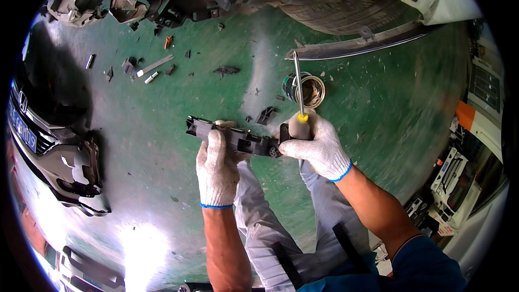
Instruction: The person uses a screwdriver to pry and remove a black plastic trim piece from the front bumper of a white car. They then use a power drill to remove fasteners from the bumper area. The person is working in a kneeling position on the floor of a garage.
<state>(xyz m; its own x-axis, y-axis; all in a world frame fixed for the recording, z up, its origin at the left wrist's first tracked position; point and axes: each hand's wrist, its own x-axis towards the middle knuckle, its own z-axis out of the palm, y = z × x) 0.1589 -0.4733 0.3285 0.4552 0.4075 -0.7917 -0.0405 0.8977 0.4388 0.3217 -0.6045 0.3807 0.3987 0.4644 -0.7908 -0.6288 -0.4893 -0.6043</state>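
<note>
In a white knitted glove with a blue cuff, my left hand (217, 170) is closed round a long black plastic bracket (240, 139), held level above the floor. My right hand (319, 148), gloved the same way, grips a screwdriver (298, 89) by its thick pale handle. A yellow collar sits at the handle's top, and the metal shaft points away from me. The right fingers also meet the bracket's right end; whether they grip it is hard to tell. Just beyond the right hand, an open tin (320, 85) with brown residue inside lies tilted, partly behind the shaft.
Broken black plastic pieces (266, 115), a flat metal strip (155, 65) and small metal cylinders (152, 78) are scattered on the green floor. A stripped car front and a tyre (346, 11) stand ahead. A removed bumper (67, 167) lies at left, equipment (454, 178) at right.
</note>
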